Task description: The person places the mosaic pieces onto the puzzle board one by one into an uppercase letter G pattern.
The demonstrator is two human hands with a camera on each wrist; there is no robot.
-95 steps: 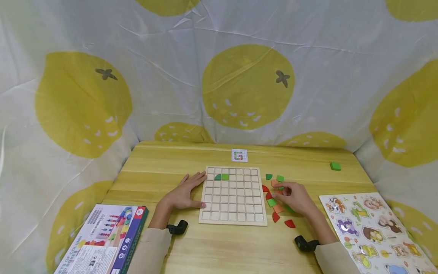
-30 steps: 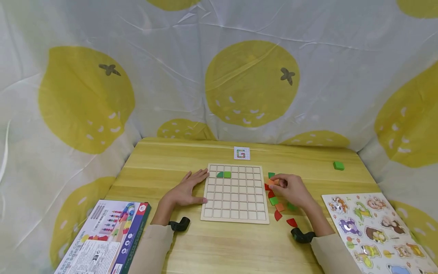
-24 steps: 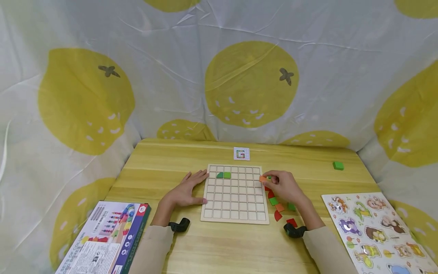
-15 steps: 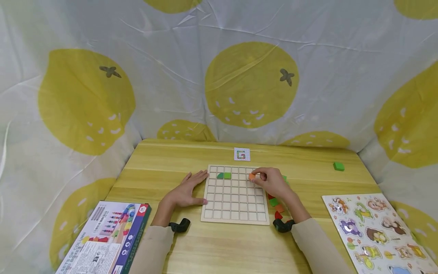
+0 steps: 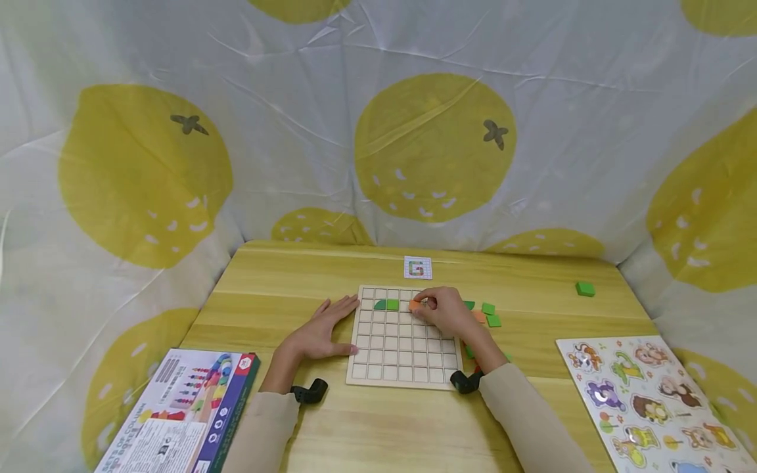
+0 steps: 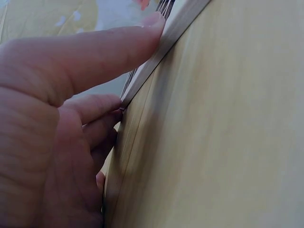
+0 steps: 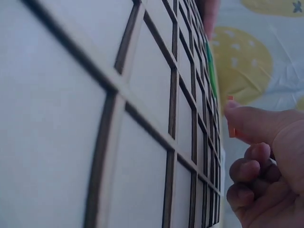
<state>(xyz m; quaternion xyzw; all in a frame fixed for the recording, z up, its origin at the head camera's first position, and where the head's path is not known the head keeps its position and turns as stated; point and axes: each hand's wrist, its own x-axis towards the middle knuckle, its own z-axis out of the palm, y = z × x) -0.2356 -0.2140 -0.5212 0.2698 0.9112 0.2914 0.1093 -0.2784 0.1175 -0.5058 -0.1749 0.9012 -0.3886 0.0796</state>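
Note:
A wooden grid board (image 5: 378, 381) lies on the table, with a dark green quarter-circle tile (image 5: 380, 305) and a light green square tile (image 5: 393, 305) side by side in its second row. My right hand (image 5: 446, 312) pinches an orange square tile (image 5: 414, 305) between thumb and index finger, over the same row, a little right of the green square. In the right wrist view the orange tile (image 7: 231, 130) stands off the grid surface. My left hand (image 5: 316, 332) lies spread at the board's left edge, thumb and fingertips touching it, as the left wrist view shows.
Loose green and orange tiles (image 5: 493, 320) lie right of the board, partly behind my right arm. A card with a coloured G pattern (image 5: 418, 267) sits beyond the board. A green block (image 5: 585, 289), an animal puzzle board (image 5: 644, 387) and a toy box (image 5: 183, 407) are further out.
My right hand has picked an orange square tile from the loose tiles and carried it left over the board's second row. The left hand has stayed at the board's edge.

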